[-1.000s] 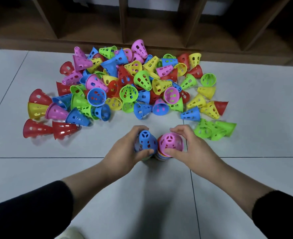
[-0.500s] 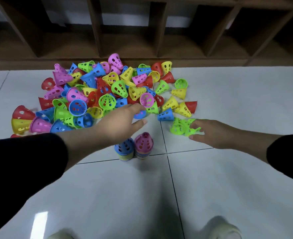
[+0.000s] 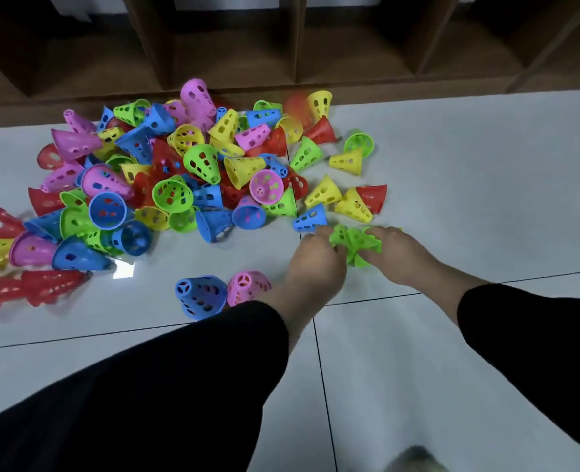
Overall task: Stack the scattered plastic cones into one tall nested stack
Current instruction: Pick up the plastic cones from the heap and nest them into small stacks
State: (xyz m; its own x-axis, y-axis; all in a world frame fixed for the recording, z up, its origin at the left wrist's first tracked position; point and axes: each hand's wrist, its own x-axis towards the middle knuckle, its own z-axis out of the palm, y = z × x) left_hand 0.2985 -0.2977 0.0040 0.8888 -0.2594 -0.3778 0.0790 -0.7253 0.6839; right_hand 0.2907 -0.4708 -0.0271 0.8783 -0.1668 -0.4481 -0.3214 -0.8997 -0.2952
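Two short stacks stand upright on the floor side by side: one topped by a blue cone (image 3: 200, 296), one topped by a pink cone (image 3: 247, 287). To their right, my left hand (image 3: 316, 264) and my right hand (image 3: 396, 255) both grip a clump of green cones (image 3: 356, 241) lying on the tile. A big pile of scattered cones (image 3: 186, 178) in red, yellow, green, blue and pink spreads behind and to the left. A lone blue cone (image 3: 310, 218) lies just beyond my left fingers.
A dark wooden shelf unit (image 3: 281, 46) with open compartments runs along the back at floor level. White tiled floor (image 3: 469, 172) lies right of the pile. A shoe tip (image 3: 414, 459) shows at the bottom edge.
Both hands left the two stacks. My right hand reached the green cones first, then my left hand swung right from the pile to grip them too. The camera moved closer.
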